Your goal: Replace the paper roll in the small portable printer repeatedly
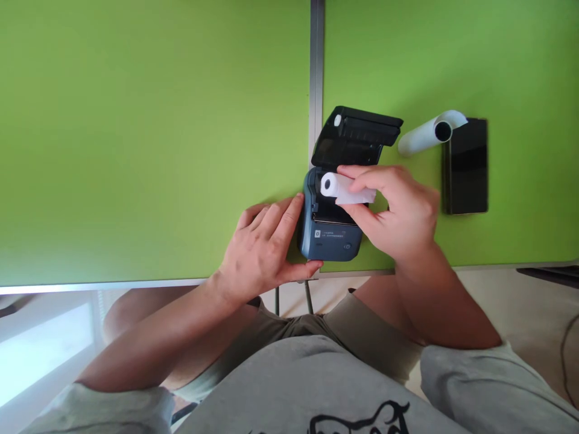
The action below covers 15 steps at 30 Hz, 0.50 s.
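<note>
A small dark blue thermal printer (332, 242) sits near the front edge of the green table, its black lid (355, 137) swung up and back. My left hand (265, 250) steadies it, with the index finger at its left side and the thumb along its front. In my right hand (393, 208) is a small white paper roll (344, 187), pinched between thumb and fingers. The roll lies sideways at the open paper bay, its hollow core facing left and a loose paper edge hanging at the front. My fingers hide the roll's right end.
Right of the printer, a longer white paper roll (425, 137) with its end curling loose lies beside a black phone-like flat device (467, 175). A grey metal seam (316, 72) divides the table (158, 132), whose front edge (136, 284) runs just before my lap.
</note>
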### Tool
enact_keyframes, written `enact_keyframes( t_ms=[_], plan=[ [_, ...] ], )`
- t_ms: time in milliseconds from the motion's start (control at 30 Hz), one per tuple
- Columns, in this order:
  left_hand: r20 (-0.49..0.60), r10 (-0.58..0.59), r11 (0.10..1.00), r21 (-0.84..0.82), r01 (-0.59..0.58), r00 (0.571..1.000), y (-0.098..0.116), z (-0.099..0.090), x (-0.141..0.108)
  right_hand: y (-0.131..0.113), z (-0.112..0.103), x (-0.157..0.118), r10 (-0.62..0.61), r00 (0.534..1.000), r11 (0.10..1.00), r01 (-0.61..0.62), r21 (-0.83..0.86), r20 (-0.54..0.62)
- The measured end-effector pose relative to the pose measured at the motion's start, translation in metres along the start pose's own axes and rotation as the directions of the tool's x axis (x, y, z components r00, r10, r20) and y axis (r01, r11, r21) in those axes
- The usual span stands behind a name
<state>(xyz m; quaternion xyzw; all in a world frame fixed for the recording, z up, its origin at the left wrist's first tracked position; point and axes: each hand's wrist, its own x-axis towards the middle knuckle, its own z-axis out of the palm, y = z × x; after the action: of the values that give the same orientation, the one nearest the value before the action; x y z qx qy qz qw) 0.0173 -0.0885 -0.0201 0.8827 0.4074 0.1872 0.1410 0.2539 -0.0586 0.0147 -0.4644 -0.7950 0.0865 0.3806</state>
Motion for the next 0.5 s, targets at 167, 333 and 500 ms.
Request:
enact_keyframes(
  t_ms=[167,333,500],
  plan=[
    [0.011,-0.019,0.999,-0.039,0.02,1.0,-0.0002,0.0009,-0.0011,0.0035,0.0025,-0.0016,0.023,0.999,1.0,-0.023,-0.019,0.039],
    [-0.013,-0.006,1.0,0.013,0.006,1.0,0.0007,0.0009,-0.0008,0.0039,0.0034,0.0002,-0.001,1.0,0.999,0.0,0.043,0.004],
    [-0.005,-0.009,1.0,0.002,0.009,1.0,0.0006,0.0008,-0.0003,0.0032,0.0012,0.0003,-0.044,0.999,0.998,0.043,0.056,0.022]
  ],
)
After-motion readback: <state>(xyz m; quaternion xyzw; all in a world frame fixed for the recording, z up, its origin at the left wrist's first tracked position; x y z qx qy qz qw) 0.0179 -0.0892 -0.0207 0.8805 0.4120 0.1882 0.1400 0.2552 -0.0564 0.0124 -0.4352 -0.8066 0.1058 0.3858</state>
